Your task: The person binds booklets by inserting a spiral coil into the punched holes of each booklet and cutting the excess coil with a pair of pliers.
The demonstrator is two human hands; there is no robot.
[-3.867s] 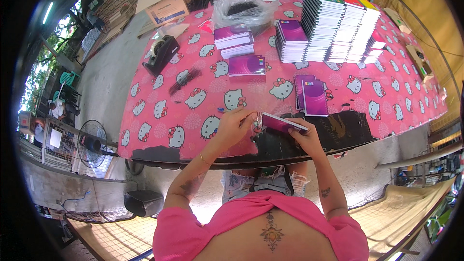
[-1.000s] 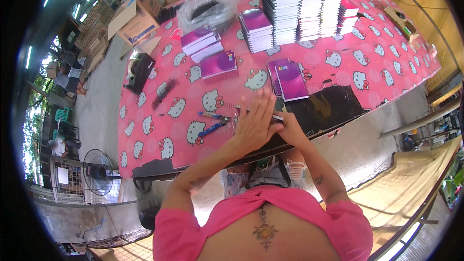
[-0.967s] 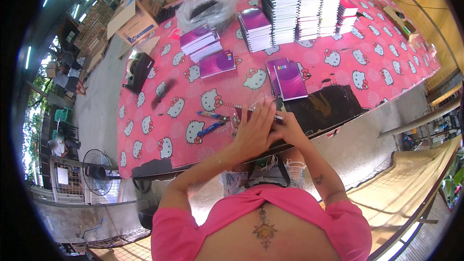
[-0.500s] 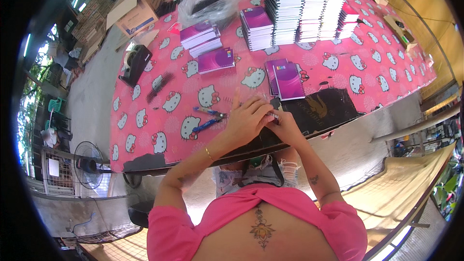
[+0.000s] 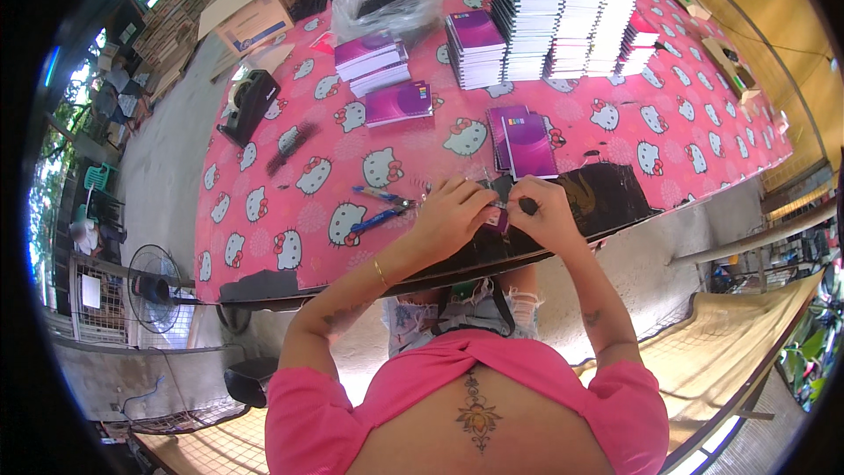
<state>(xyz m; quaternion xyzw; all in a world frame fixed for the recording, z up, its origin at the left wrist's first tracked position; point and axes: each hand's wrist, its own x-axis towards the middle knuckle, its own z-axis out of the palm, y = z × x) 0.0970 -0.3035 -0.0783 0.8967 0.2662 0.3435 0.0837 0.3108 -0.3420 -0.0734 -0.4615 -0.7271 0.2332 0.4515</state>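
Note:
At the near table edge, a purple notebook (image 5: 498, 219) shows only in part between my hands. My left hand (image 5: 453, 213) is closed over it, fingers curled and hiding most of it. My right hand (image 5: 543, 215) is closed at its right side, around a small dark round-ended thing (image 5: 527, 206) whose kind I cannot make out. Blue-handled pliers (image 5: 380, 216) lie with handles spread, just left of my left hand. Beyond my hands lie purple notebooks (image 5: 530, 146), overlapping. Under my hands is a black patch (image 5: 607, 198) on the pink cat-print tablecloth (image 5: 316, 211).
Farther back rise stacks of purple notebooks (image 5: 476, 53), and tall spiral-bound stacks with a green-topped one (image 5: 527, 18). A clear plastic bag (image 5: 391, 9), a black tape dispenser (image 5: 249, 105) and an open cardboard box (image 5: 251, 13) stand left. A fan (image 5: 156, 288) stands beyond the table's left side.
My right hand has lifted slightly and turned right, fingers now curled with a dark round end showing. More of the notebook's purple shows between my hands. The view has shifted slightly.

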